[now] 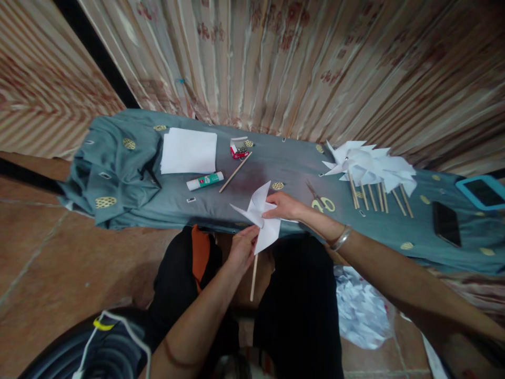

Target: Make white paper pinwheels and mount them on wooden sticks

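Note:
A white paper pinwheel (pixel 268 231) on a wooden stick (pixel 253 279) is held between my two hands, just above my lap at the bench's near edge. My left hand (pixel 243 247) is closed on it from below, near where the stick meets the paper. From the right, my right hand (pixel 282 206) pinches the paper close to its centre. Behind the pinwheel lie a loose wooden stick (pixel 235 172), a glue stick (pixel 205 181) and a red box of small metal pins (pixel 239 149). Yellow-handled scissors (pixel 321 200) rest right of my right hand.
A stack of white paper (pixel 188 151) lies at the left on the grey cloth (pixel 292 158). Several finished pinwheels (pixel 374 166) are piled at the right, beside a dark phone (pixel 446 224) and a blue-framed device (pixel 483 191). A bag of paper scraps (pixel 363 310) sits on the floor.

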### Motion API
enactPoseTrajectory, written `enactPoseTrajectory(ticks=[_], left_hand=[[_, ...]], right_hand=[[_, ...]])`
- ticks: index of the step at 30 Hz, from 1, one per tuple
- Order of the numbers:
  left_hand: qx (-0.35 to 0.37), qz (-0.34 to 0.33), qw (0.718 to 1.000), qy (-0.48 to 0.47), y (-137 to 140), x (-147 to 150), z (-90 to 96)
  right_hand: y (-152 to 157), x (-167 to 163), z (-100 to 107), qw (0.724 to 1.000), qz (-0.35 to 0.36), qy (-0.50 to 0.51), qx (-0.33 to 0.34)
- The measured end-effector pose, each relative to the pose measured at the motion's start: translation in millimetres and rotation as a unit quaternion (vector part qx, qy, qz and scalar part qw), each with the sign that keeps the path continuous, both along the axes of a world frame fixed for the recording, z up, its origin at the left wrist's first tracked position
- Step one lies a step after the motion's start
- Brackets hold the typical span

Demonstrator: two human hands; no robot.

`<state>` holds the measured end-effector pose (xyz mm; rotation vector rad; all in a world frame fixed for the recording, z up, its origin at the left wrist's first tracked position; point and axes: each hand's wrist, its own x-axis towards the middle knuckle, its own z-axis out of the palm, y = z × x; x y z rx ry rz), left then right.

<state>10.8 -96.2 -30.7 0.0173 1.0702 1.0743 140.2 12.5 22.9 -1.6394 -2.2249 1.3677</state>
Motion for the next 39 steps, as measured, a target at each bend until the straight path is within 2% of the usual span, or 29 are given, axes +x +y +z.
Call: enactPoseTrajectory(ticks=[9, 29, 39], left_hand=[[0.015, -0.021, 1.0, -0.01, -8.5, -0.2, 12.2], [0.032, -0.016, 0.999, 0.018, -9.2, 1.0, 7.9], [0.053, -0.021, 0.996, 0.061, -7.2, 0.9, -1.2]], right_hand=[[-1.3, 0.2, 2.1, 1.0, 0.013, 0.001, 0.0], [1.5, 1.0, 2.9, 1.0, 0.027, 0.004, -0.008], [8.5, 3.8, -6.8, 0.999, 0.027, 0.016, -0.039]])
